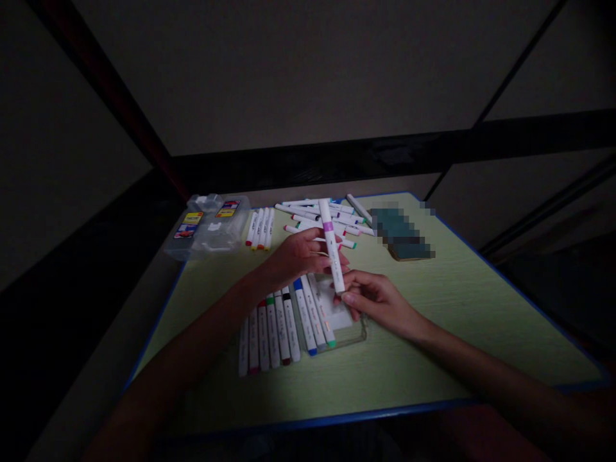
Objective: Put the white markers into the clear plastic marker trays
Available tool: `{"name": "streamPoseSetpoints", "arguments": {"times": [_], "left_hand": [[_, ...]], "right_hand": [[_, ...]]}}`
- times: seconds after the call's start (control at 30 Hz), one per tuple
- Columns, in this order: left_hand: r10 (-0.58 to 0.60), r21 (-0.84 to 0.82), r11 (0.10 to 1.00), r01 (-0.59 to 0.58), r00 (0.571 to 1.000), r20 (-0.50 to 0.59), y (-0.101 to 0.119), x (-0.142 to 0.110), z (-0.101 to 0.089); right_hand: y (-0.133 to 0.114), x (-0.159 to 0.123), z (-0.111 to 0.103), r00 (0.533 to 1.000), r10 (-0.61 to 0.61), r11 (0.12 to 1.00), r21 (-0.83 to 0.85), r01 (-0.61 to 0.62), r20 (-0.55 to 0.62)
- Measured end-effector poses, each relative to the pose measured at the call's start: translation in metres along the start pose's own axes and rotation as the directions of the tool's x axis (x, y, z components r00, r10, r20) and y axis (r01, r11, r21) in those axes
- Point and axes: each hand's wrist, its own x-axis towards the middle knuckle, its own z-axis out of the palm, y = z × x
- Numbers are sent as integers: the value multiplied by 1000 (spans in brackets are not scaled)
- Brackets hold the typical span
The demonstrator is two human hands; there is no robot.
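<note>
A white marker [332,253] with a purple band is held up, tilted, over the table. My right hand [380,301] pinches its lower end between thumb and fingers. The fingers of my left hand [305,251] curl around the marker's middle, some of them passing behind it. Below my hands lies a clear plastic case [356,335] with a few markers [315,314] side by side in its left part. Directly left of the case, several more white markers [269,333] with differently coloured ends are lined up in a row, partly behind my left forearm.
A loose pile of markers [308,208] covers the back middle. Four-sided clear plastic boxes [216,234] with labels stand at the back left, beside a short row of markers [260,230]. A pixelated dark green flat object [402,234] lies at right. The green table [433,359] has a blue edge.
</note>
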Motion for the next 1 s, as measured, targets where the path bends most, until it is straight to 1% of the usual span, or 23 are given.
{"name": "streamPoseSetpoints", "arguments": {"times": [0.13,0.3,0.4,0.5,0.6,0.7,0.8,1.0], "left_hand": [[0,56,998,-1,1000,16,-1,-1,3],[-30,134,990,30,1000,-3,3,-3,7],[-31,166,986,32,999,-5,8,-3,6],[54,191,981,-38,996,-76,14,-3,2],[155,252,962,-109,973,-170,20,-2,-2],[219,325,935,-140,950,-223,25,-3,-4],[254,386,910,-152,940,-228,26,-4,-5],[274,435,883,-173,944,-181,25,-5,-3]], "right_hand": [[-2,0,0,999,45,999,-24,-45,-8],[-2,0,1,999,31,999,-39,-32,-23],[-3,-1,1,999,40,999,-34,-41,-28],[-3,-1,2,998,54,998,-32,-55,-22],[-4,-2,2,998,66,997,-29,-66,-11],[-3,-1,3,997,76,997,-30,-76,2],[-1,-1,2,996,85,996,-31,-85,12],[1,0,2,995,101,995,-29,-100,27]]}}
